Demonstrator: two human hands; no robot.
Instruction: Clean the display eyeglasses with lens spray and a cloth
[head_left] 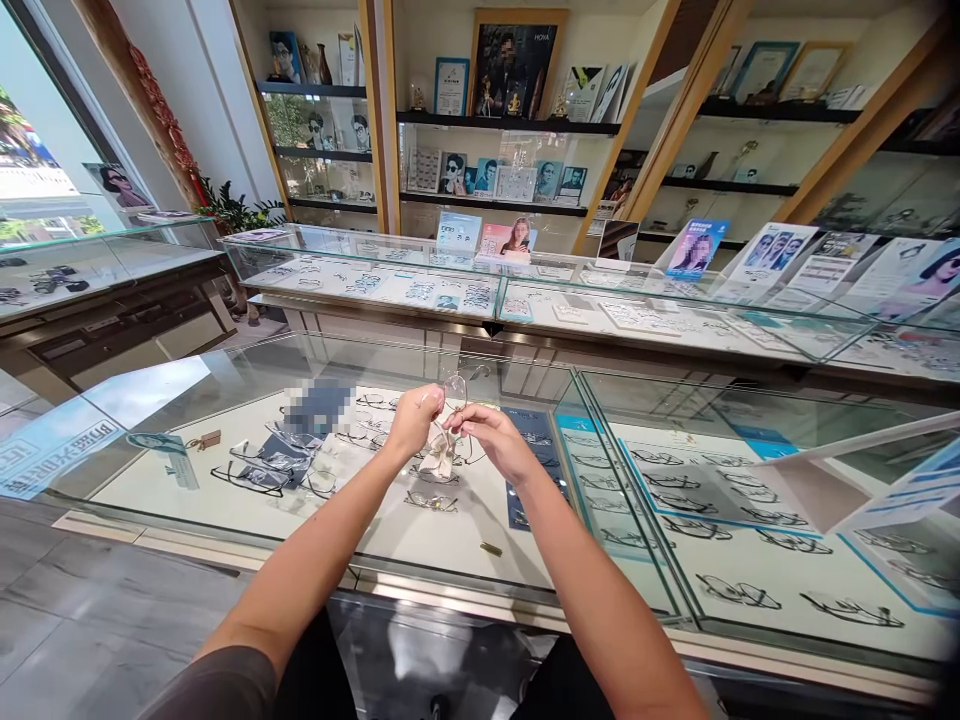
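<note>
Two bare hands meet above a glass counter (405, 556) in the head view. The left hand (411, 424) pinches one side of a pair of glasses (455, 384), thumb and bent fingers pressed together. The right hand (493, 437) is brought in from the other side, its fingertips at the lower rim; whether they pinch the glasses or only touch them cannot be told. The glasses are in the air between the hands, one round lens showing above the fingers. A pale patterned cloth (439, 462) hangs just below; which hand bears it is unclear.

Below the hands, a thin-rimmed pair (431, 501) lies inside the counter, with a small gold piece (491, 548) nearer the right forearm. Dark frames (251, 480) lie farther to the left, and a navy board (525, 512) is partly covered by the right forearm. To the right, more frames (739, 592) lie in the adjoining section. Beyond stands a long display case (375, 308), with shelves (510, 124) of pictures behind it.
</note>
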